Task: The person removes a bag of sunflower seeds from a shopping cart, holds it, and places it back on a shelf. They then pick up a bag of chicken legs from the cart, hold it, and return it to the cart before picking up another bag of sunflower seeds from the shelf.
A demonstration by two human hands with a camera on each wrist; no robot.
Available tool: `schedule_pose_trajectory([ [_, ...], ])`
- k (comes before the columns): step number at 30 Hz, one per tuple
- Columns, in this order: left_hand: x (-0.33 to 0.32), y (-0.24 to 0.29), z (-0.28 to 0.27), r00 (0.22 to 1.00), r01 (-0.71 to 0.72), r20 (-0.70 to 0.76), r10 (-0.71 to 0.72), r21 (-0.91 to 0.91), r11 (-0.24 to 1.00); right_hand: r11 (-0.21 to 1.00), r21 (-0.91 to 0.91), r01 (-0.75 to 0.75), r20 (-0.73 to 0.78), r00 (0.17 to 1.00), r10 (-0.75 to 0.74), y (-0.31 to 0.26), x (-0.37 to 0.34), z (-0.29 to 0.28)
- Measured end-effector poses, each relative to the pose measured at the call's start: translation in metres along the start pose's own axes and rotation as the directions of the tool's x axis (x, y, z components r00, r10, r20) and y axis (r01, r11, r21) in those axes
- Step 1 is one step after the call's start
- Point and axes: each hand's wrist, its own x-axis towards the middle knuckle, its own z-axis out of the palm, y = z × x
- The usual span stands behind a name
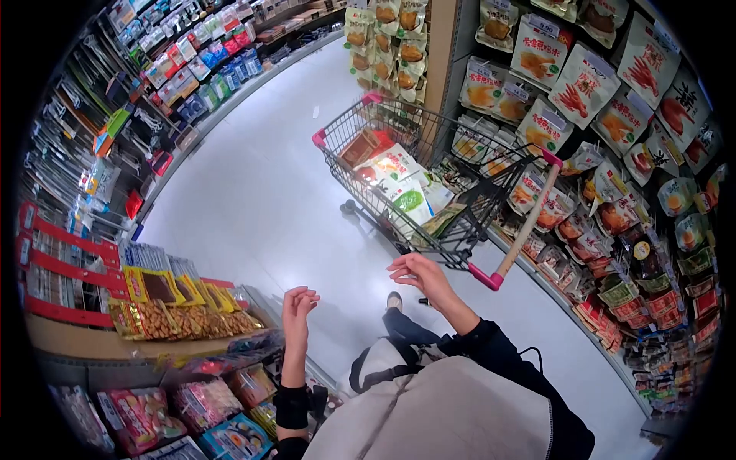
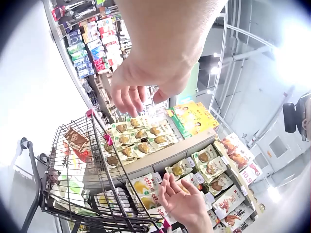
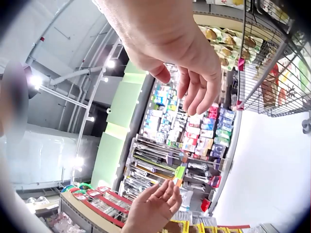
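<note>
From my end of the feed, the pale floor (image 1: 230,184) is the widest thing I have, running under the shopping cart (image 1: 399,169) and off to its left. The snack shelving (image 1: 613,184) rises along the cart's right side, hung with printed food pouches. Across the floor to the cart's left I get the utensil rack (image 1: 84,146); nearer me than the cart, also on the left, is the low packet shelf (image 1: 84,345).

The shopping cart stands close beside the snack shelving, its pink-ended handle (image 1: 529,230) to the right of its basket. Inside the basket I make out white pouches, one of them the green-printed pouch (image 1: 412,201), plus a brown packet (image 1: 358,148) toward the far end. Food pouches also hang just beyond that end.

My right hand (image 1: 422,277) is in the air near the handle side of the cart, touching neither basket nor handle. Its fingers are partly open, gently bent and a little spread, with nothing in them. My left hand (image 1: 297,307) is raised farther from the cart, to the left of my right hand; its fingers curve loosely, half open, and hold nothing either.

Smallest are the gold snack bags (image 1: 146,318) and yellow-edged packets (image 1: 153,285) on the low packet shelf, well apart from the cart.
</note>
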Motion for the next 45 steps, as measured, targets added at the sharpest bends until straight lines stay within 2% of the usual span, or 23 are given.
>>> schedule_pose_trajectory([
  [4, 0.062, 0.014, 0.019, 0.994, -0.004, 0.107, -0.003, 0.059, 0.998, 0.993, 0.043, 0.111, -0.073, 0.991, -0.108, -0.035, 0.029, -0.014],
  [12, 0.137, 0.008, 0.05, 0.966, 0.025, 0.255, -0.048, 0.093, 0.995, 0.989, 0.073, 0.132, -0.231, 0.966, -0.112, -0.052, 0.059, -0.042],
  [20, 0.228, -0.018, 0.081, 0.851, 0.061, 0.508, -0.131, 0.153, 0.986, 0.968, 0.074, 0.241, -0.484, 0.857, -0.177, -0.055, 0.074, -0.064],
  [24, 0.285, -0.028, 0.1, 0.76, 0.08, 0.633, -0.148, 0.135, 0.988, 0.965, 0.106, 0.238, -0.596, 0.793, -0.13, -0.042, 0.109, -0.076],
  [27, 0.336, -0.026, 0.11, 0.716, 0.104, 0.674, -0.18, 0.151, 0.983, 0.97, 0.132, 0.202, -0.646, 0.76, -0.07, -0.037, 0.15, -0.083],
  [32, 0.421, -0.023, 0.119, 0.697, 0.091, 0.69, -0.196, 0.186, 0.978, 0.968, 0.187, 0.169, -0.704, 0.71, 0.012, -0.045, 0.221, -0.087],
  [36, 0.479, -0.048, 0.123, 0.648, 0.1, 0.717, -0.258, 0.256, 0.961, 0.972, 0.183, 0.145, -0.695, 0.719, 0.024, -0.054, 0.263, -0.085],
  [38, 0.507, -0.063, 0.131, 0.597, 0.079, 0.751, -0.284, 0.297, 0.952, 0.967, 0.206, 0.148, -0.716, 0.697, 0.046, -0.052, 0.276, -0.086],
  [42, 0.56, -0.099, 0.169, 0.536, -0.085, 0.794, -0.287, 0.389, 0.917, 0.955, 0.266, 0.131, -0.754, 0.646, 0.121, -0.04, 0.294, -0.092],
  [45, 0.608, -0.12, 0.209, 0.431, -0.299, 0.846, -0.314, 0.462, 0.835, 0.951, 0.29, 0.104, -0.778, 0.605, 0.171, -0.035, 0.306, -0.098],
])
